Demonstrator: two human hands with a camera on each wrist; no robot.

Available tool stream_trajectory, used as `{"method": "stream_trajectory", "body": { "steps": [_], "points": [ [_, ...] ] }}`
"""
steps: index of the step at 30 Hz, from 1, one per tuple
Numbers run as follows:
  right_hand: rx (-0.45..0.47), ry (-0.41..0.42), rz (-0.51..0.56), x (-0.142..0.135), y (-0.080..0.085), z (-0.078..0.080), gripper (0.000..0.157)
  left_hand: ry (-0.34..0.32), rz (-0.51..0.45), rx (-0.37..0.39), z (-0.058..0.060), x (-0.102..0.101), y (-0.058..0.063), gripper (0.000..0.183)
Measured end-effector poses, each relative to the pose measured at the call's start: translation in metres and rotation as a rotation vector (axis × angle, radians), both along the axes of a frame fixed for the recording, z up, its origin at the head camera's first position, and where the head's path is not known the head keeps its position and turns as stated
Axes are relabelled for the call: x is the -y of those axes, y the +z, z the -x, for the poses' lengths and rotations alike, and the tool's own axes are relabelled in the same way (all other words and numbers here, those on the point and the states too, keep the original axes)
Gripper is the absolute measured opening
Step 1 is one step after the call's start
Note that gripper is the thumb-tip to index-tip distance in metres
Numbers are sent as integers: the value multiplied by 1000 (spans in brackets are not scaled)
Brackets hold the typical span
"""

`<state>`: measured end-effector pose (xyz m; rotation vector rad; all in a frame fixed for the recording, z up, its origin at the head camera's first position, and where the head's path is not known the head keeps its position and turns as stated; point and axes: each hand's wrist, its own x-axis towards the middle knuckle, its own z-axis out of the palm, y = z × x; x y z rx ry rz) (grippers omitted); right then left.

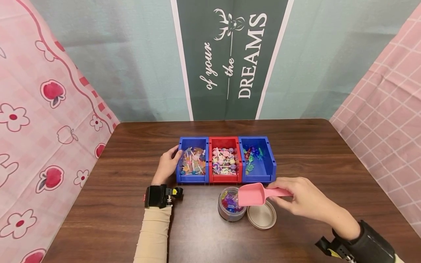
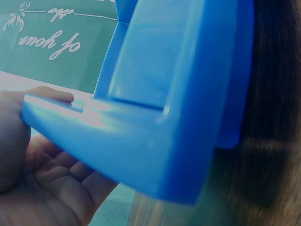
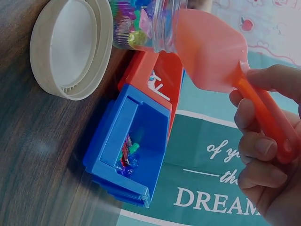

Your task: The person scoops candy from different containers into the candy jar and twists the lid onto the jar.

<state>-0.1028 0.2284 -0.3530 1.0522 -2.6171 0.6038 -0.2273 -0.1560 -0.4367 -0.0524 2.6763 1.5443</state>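
My left hand (image 1: 166,165) holds the left side wall of a blue bin (image 1: 192,179), thumb at the rim and fingers along the outside. Star-shaped pieces and small lollipop-like pieces fill that bin. In my right hand (image 1: 300,195) is a pink scoop (image 1: 251,194), gripped by its handle. Its blade overlaps the mouth of a clear jar (image 1: 231,215) of colourful translucent pieces. In the right wrist view the scoop (image 3: 207,52) shows close by the jar's threaded neck (image 3: 164,23). A round off-white lid (image 1: 262,216) lies beside the jar.
A red bin (image 1: 225,178) of striped mini lollipops stands in the middle of the row. The right blue bin (image 1: 263,170) has a few translucent pieces toward its left side. All stand on a dark wooden table (image 1: 138,146), with hanging cloths (image 1: 144,73) behind and at both sides.
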Motion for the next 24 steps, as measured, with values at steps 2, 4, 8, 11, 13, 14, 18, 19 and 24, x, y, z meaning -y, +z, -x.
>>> {"method": "stream_trajectory", "body": {
  "steps": [2, 4, 8, 11, 13, 14, 18, 19, 24],
  "points": [
    [3, 0, -4, 0, 0, 0, 24, 0, -1, 1, 0, 0, 0, 49],
    [9, -3, -9, 0, 0, 0, 24, -1, 0, 1, 0, 0, 0, 49],
    [35, -7, -31, 0, 0, -1, 25, -1, 6, -5, 0, 0, 0, 49],
    [57, -10, -46, 0, -1, -1, 26, -2, 8, -8, 0, 0, 0, 49],
    [61, -9, -48, 0, -2, -1, 26, -1, 4, -7, 0, 0, 1, 49],
    [60, -7, -48, 0, -2, -1, 26, -1, 3, -5, 0, 0, 1, 49],
    [49, 3, -42, -1, -3, -1, 25, 1, -2, 8, -1, 0, 1, 48],
    [49, 5, -40, -1, -3, -1, 24, 1, -4, 11, -1, 0, 1, 49],
    [69, -1, -28, -4, -2, -2, 25, 2, -3, 14, 0, 0, 0, 49]
  ]
}}
